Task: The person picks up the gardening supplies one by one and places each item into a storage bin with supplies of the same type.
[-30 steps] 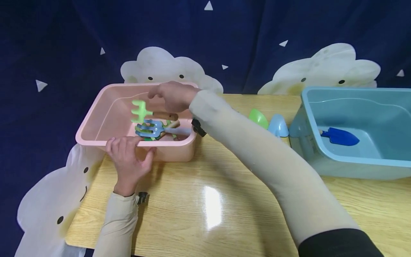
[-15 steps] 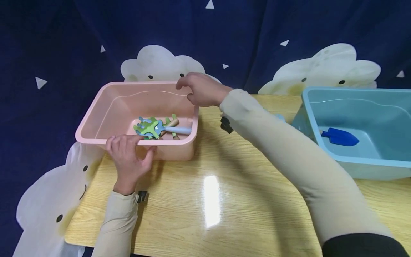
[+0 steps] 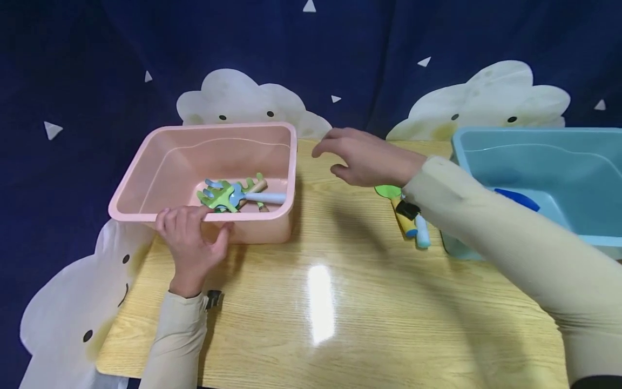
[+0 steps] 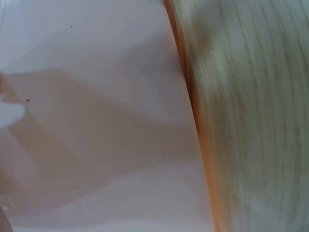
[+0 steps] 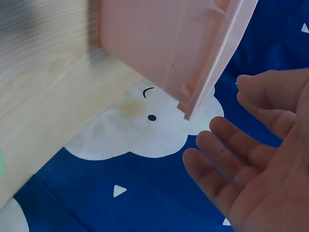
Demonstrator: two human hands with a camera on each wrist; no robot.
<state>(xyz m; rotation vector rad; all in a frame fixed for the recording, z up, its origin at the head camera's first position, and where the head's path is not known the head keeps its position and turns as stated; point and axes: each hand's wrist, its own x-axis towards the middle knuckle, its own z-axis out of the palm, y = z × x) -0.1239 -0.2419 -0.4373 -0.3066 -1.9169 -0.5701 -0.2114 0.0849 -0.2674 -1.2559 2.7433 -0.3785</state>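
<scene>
Left hand [image 3: 191, 240] grips pink bin [image 3: 262, 230] by near rim [image 3: 259, 216], right hand [image 3: 366, 158] empty, loosely bent; bin looks light, stiff, slightly slippery, rim probably the best hold.

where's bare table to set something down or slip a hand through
The table is bare in front of the pink bin, right of the left sleeve, also between that bin and the yellow handle, near the right hand. Crowded: in the pink bin, where forks overlap, and left of the blue bin, where two tools lie.

Playroom-like setting; cloud-patterned curtain [image 3: 272, 43]
</scene>
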